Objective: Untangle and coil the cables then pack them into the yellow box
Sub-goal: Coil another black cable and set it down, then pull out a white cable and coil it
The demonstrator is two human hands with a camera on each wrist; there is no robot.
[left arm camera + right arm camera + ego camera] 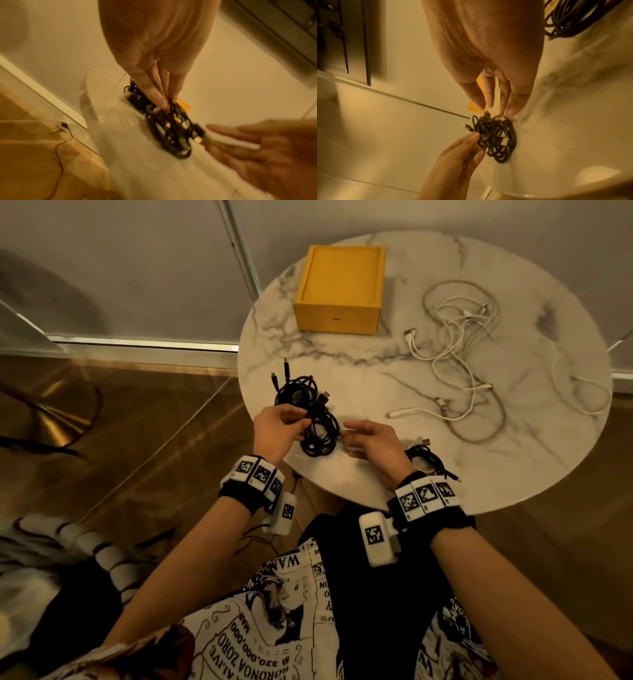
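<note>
A tangled bundle of black cables (pixel 317 436) (pixel 171 129) (pixel 498 140) lies at the near left of the round marble table (pixel 376 371). My left hand (pixel 301 419) (pixel 169 105) (pixel 479 136) pinches its strands from the left. From the right, my right hand (pixel 344 438) (pixel 211 140) (pixel 486 108) pinches a plug at the bundle's edge with its fingertips. The yellow box (pixel 339 289) (pixel 184 105) (pixel 473 108) stands at the far side of the table, its lid closed. A loose tangle of white cables (pixel 459 344) spreads over the table's right half.
A second black cable coil (pixel 428 462) (pixel 565 17) rests on the table beside my right wrist. The table edge runs just under both wrists. A wooden floor and a glass panel lie to the left, and a thin black cord (pixel 60 148) trails over the floor.
</note>
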